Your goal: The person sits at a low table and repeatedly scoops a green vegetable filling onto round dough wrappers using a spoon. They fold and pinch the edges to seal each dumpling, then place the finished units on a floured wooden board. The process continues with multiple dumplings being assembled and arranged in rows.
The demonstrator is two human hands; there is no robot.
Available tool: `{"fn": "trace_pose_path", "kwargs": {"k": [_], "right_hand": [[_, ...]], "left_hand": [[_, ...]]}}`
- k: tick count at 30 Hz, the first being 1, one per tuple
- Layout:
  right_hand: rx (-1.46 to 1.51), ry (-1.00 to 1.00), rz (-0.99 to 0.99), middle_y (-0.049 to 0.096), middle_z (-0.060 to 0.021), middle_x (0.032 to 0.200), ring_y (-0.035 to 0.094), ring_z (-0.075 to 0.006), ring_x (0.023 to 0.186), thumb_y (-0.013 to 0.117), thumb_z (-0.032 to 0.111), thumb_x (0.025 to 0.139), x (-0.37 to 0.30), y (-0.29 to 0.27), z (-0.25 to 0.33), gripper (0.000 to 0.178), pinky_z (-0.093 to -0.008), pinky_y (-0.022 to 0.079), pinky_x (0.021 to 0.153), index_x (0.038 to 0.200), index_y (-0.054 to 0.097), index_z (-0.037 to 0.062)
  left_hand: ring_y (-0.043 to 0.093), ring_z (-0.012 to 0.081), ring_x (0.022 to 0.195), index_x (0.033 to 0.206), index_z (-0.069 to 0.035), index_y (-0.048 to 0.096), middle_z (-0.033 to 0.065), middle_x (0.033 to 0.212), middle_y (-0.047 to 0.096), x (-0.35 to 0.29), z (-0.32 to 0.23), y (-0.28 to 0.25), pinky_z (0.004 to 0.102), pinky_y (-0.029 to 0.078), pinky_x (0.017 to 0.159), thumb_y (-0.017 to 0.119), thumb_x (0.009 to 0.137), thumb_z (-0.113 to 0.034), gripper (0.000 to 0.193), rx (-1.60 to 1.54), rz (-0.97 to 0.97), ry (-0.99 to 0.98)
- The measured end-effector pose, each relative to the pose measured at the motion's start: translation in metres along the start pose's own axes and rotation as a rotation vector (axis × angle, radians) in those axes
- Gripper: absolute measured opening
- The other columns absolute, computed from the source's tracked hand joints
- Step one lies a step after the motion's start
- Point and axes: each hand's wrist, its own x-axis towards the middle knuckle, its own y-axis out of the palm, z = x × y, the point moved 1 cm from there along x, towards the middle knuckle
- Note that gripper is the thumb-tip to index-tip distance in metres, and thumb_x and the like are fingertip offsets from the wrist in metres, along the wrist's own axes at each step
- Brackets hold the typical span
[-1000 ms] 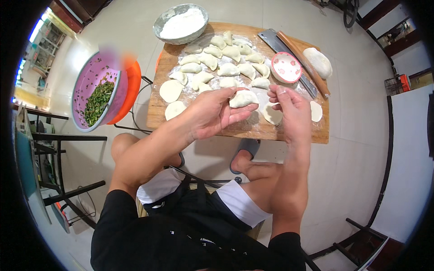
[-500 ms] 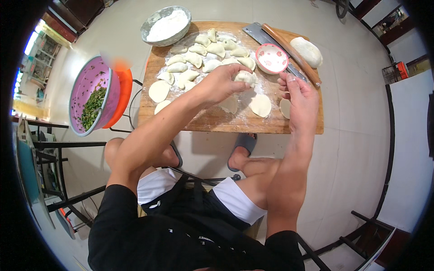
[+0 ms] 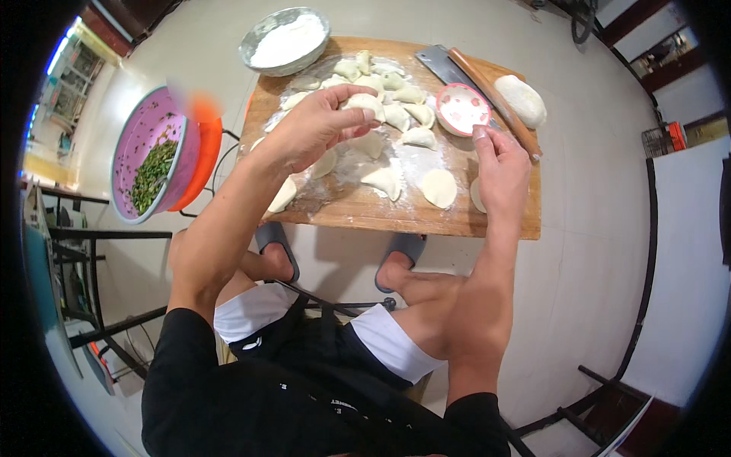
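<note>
My left hand [image 3: 316,122] reaches over a floured wooden board [image 3: 365,213] and pinches a folded white dumpling [image 3: 364,101] just above a cluster of several finished dumplings [image 3: 403,114]. My right hand [image 3: 499,164] hovers at the board's right side with fingers apart, holding nothing, close to a small pink dish [image 3: 464,109]. A round flat wrapper [image 3: 439,187] and a folded dumpling [image 3: 383,180] lie on the board beside my right hand.
A metal bowl of flour [image 3: 288,39] stands at the board's far left corner. A cleaver [image 3: 445,65], a rolling pin [image 3: 491,95] and a lump of dough [image 3: 521,100] lie at the far right. A pink bowl of chopped greens [image 3: 148,164] sits on an orange stool to the left.
My left hand has carried the dumpling from between both hands out over the rows of finished dumplings. My right hand let go and drew back to the right, fingers apart.
</note>
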Motion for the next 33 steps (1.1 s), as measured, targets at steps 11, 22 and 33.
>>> {"fn": "trace_pose_path", "kwargs": {"k": [11, 22, 33], "right_hand": [[-0.237, -0.458, 0.54, 0.063, -0.0161, 0.113, 0.058, -0.0363, 0.108, 0.075, 0.011, 0.078, -0.06, 0.066, 0.04, 0.046, -0.0432, 0.048, 0.094, 0.121, 0.063, 0.0011], [0.005, 0.031, 0.388, 0.059, -0.0143, 0.105, 0.06, -0.0291, 0.094, 0.07, 0.009, 0.076, -0.041, 0.048, 0.007, 0.048, -0.0393, 0.049, 0.087, 0.123, 0.061, 0.004], [0.146, -0.045, 0.382, 0.061, -0.0159, 0.108, 0.062, -0.0305, 0.102, 0.07, 0.009, 0.077, -0.036, 0.043, 0.008, 0.044, -0.0397, 0.049, 0.092, 0.12, 0.063, 0.0039]], "left_hand": [[0.063, 0.01, 0.103, 0.132, -0.002, 0.055, 0.0047, 0.112, 0.065, -0.045, 0.012, -0.028, 0.0245, 0.05, 0.089, 0.068, 0.089, -0.004, 0.045, 0.218, -0.086, 0.03], [0.062, 0.0329, 0.111, 0.135, -0.005, 0.055, 0.017, 0.121, 0.062, -0.023, 0.08, 0.015, 0.0405, 0.051, 0.095, 0.068, 0.084, 0.0, 0.052, 0.9, -0.002, 0.482], [0.058, 0.0349, 0.112, 0.13, -0.006, 0.058, 0.015, 0.124, 0.059, -0.054, 0.064, 0.019, 0.0415, 0.05, 0.094, 0.075, 0.081, -0.005, 0.051, 1.056, 0.043, 0.509]]}}
